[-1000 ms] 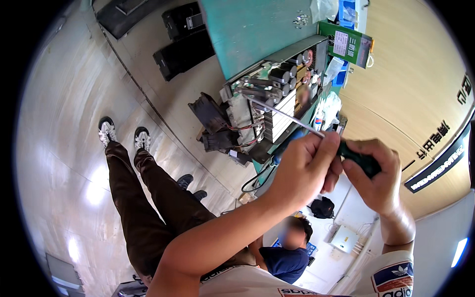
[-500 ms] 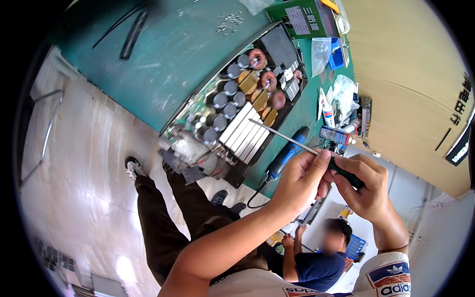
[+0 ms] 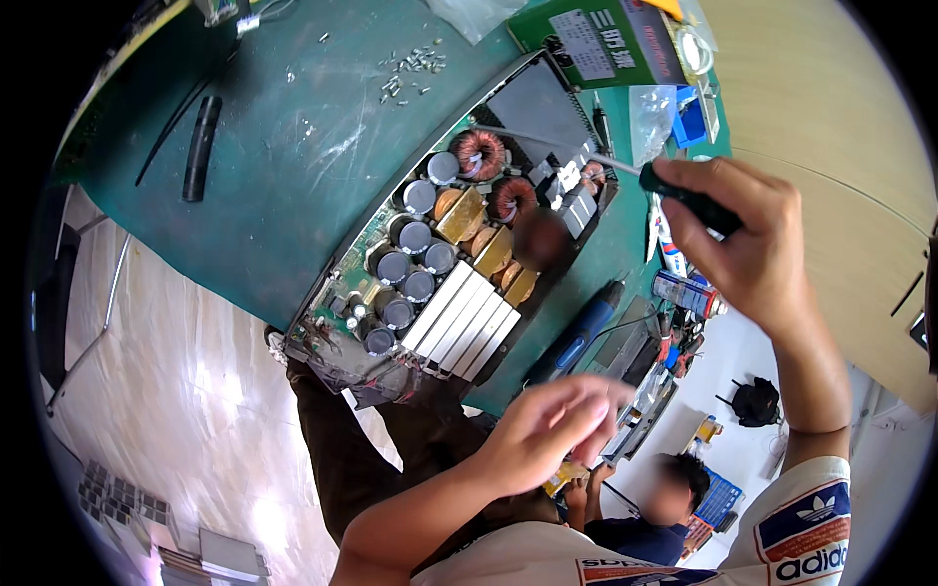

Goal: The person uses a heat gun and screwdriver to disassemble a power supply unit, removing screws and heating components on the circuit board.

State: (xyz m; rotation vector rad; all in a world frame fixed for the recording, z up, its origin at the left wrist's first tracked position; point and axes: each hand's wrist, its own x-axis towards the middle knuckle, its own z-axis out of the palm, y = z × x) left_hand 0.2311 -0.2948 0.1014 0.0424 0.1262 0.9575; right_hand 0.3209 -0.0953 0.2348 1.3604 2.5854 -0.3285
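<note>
In my right hand (image 3: 757,234) is a screwdriver (image 3: 702,205), gripped by its dark green handle. Its long metal shaft points left over the far end of an opened electronic power unit (image 3: 337,283); I cannot tell whether the tip touches anything. The unit carries dark round capacitors (image 3: 418,198), copper-wound coils (image 3: 481,156), yellow-wrapped transformers (image 3: 461,215) and a row of white bars (image 3: 459,317). My left hand (image 3: 547,435) is apart from the screwdriver, near the unit's near right side. Its fingers are curled and smeared by motion, so its hold cannot be made out.
A blue electric screwdriver (image 3: 581,332) lies right of the unit. Small metal parts (image 3: 415,66) are scattered beyond it, and a black tube (image 3: 201,146) lies left. A green box (image 3: 596,44) stands at the back, a spray can (image 3: 689,293) at right. Another person (image 3: 635,537) works nearby.
My left hand has let go of the screwdriver shaft and dropped toward me. My right hand has moved the screwdriver away from me, its shaft now over the unit's far end instead of the white bars.
</note>
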